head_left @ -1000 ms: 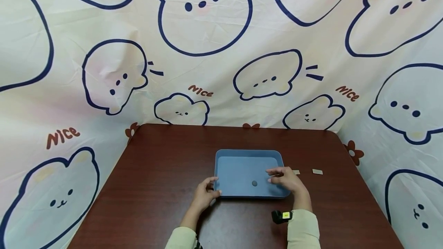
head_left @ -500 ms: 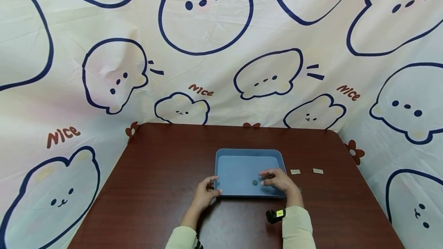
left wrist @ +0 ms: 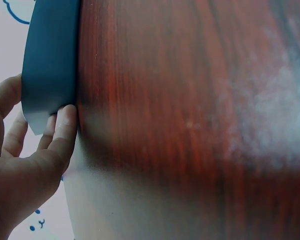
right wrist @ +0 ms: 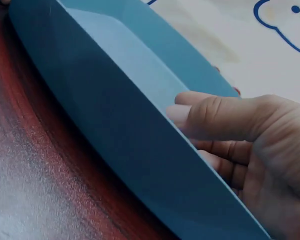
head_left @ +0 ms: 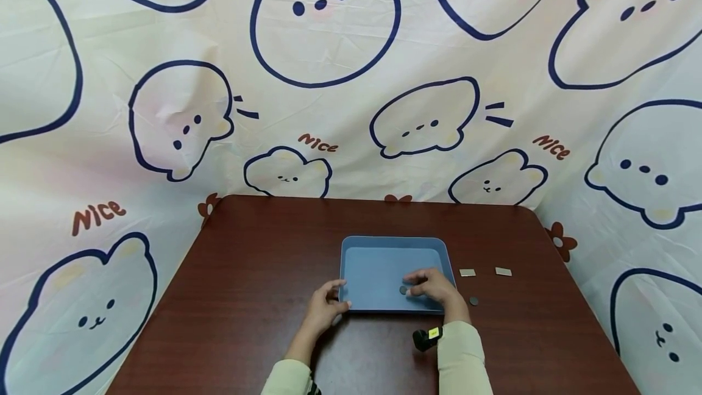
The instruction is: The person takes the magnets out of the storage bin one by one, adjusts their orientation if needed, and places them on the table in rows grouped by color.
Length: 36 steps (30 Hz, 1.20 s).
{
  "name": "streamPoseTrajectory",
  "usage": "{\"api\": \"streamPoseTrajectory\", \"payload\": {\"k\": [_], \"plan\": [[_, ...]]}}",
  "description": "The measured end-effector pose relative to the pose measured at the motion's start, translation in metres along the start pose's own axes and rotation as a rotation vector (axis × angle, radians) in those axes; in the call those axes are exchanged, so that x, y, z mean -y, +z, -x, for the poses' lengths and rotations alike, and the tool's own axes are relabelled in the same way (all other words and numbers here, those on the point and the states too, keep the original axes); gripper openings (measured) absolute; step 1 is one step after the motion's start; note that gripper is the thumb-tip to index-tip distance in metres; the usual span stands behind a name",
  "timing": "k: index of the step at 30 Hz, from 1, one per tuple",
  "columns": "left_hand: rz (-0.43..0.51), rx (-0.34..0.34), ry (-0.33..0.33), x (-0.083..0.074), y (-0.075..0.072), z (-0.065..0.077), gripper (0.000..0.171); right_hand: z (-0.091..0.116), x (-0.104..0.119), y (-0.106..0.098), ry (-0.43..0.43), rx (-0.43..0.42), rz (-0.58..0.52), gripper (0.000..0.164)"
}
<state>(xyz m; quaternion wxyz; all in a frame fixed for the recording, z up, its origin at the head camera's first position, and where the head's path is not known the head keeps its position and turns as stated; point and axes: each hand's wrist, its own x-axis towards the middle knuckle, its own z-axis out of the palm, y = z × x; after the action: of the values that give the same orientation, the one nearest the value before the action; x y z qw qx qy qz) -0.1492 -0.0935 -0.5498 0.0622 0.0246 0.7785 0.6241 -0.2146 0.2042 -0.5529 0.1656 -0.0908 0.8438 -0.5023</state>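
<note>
A blue rectangular tray [head_left: 373, 267] lies on the table, and a small dark grey disc [head_left: 403, 290] rests in it, right of the middle. My left hand [head_left: 322, 309] grips the tray's front left corner, thumb at the front side and fingers along the left side. Over the right part of the tray, my right hand [head_left: 437, 290] reaches in with its thumb and index fingertips right at the disc. In the right wrist view the thumb [right wrist: 215, 117] extends past the tray wall, and the disc is hidden behind it.
To the right of the tray, two small pale rectangular pieces, one nearer [head_left: 467, 272] and one farther [head_left: 503, 272], lie on the brown table [head_left: 263, 255]. Another small grey disc [head_left: 474, 301] lies beside my right wrist. A printed cloth [head_left: 351, 139] hangs behind the table.
My right hand has moved left over the tray, up to the disc, uncovering the nearer pale piece and the second disc on the table. My left hand stays at the corner.
</note>
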Motion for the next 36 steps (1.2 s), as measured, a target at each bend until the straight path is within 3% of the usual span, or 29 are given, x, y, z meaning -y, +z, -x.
{"api": "streamPoseTrajectory", "payload": {"k": [6,9,12,19,28,36], "plan": [[0.019,0.012,0.002,-0.031,-0.001,0.012,0.045,-0.002,0.004,0.002,0.045,-0.004,0.024,0.032],[0.003,0.005,0.004,-0.037,-0.001,0.014,0.044,-0.003,0.005,0.002,0.045,0.014,0.027,0.033],[0.007,0.000,0.006,-0.033,0.000,0.013,0.045,-0.005,0.004,0.002,0.043,0.022,0.040,0.033],[0.014,-0.007,-0.004,0.004,0.002,-0.002,0.049,-0.011,0.000,0.009,0.027,-0.026,0.059,0.029],[0.016,-0.007,-0.013,0.007,0.005,-0.002,0.048,-0.008,0.005,0.021,0.088,-0.166,0.116,0.018],[-0.003,-0.020,-0.011,0.006,0.004,-0.002,0.048,-0.004,0.001,0.021,0.028,-0.172,0.120,0.033]]}}
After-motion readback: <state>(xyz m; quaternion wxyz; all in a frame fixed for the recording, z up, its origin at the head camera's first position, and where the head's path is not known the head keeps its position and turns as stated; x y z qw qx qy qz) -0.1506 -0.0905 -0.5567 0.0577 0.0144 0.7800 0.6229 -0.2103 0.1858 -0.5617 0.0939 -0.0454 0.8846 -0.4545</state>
